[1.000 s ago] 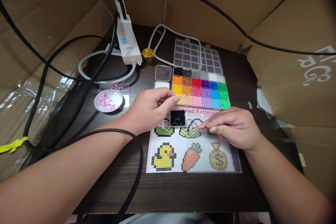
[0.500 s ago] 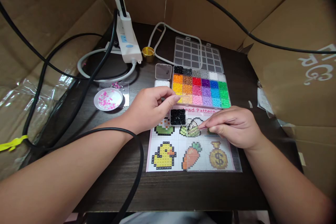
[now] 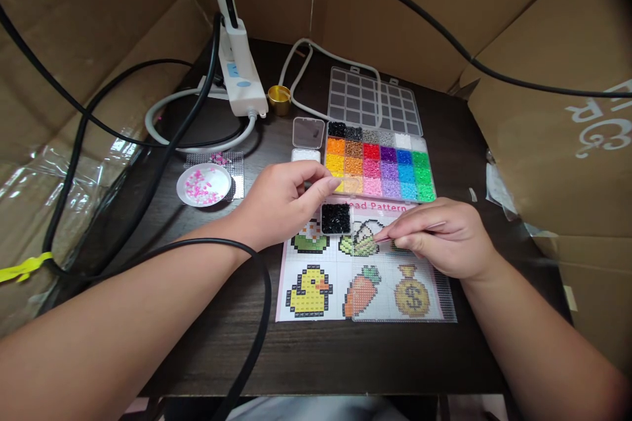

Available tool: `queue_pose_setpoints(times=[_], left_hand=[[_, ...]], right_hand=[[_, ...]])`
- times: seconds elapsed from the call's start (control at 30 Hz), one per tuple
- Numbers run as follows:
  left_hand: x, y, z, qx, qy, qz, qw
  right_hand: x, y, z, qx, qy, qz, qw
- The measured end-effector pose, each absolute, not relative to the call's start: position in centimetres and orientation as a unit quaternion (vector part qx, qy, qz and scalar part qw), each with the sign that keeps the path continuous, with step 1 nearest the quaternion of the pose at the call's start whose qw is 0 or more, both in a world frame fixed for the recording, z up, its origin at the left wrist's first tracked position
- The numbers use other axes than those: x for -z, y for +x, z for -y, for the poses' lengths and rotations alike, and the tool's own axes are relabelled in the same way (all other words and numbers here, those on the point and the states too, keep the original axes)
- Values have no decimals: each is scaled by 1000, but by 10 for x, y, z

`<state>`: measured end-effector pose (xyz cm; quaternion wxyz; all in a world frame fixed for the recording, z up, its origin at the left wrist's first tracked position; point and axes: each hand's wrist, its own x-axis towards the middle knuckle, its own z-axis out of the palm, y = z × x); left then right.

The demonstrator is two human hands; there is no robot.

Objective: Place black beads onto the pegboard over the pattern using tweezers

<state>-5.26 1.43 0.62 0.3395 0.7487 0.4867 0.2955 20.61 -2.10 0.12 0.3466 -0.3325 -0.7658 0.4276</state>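
Observation:
My right hand point(image 3: 439, 237) pinches a pair of tweezers point(image 3: 382, 237), their tips pointing left over a clear pegboard point(image 3: 395, 276). This board lies on a bead pattern sheet point(image 3: 306, 260) with printed pixel pictures, including a yellow chick, a carrot and a money bag. A small clear box of black beads point(image 3: 336, 218) stands on the sheet's upper part. My left hand point(image 3: 296, 197) is closed just behind that box, thumb and forefinger pressed together; what they grip is unclear. Beyond the fingertips lies a divided case point(image 3: 380, 161) of many-coloured beads.
A small box of white beads point(image 3: 305, 155) sits left of the case. Further left, a white dish point(image 3: 204, 185) holds pink and white beads. A gold cup point(image 3: 279, 100) and a power strip point(image 3: 241, 79) stand behind. A black cable point(image 3: 264, 316) crosses over my left forearm.
Both hands keep nearly the same pose, with the tweezers over the board. The whole view has shifted very slightly.

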Motion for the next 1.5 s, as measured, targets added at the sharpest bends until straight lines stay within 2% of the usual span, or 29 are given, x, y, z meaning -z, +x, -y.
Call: queue_pose_setpoints(times=[0.73, 1.5], left_hand=[[-8, -51, -14, -302, 745, -485, 344], [-7, -51, -14, -304, 750, -483, 335]], right_hand=[[-1, 207, 22, -425, -337, 771, 333], [-5, 202, 23, -420, -335, 764, 357]])
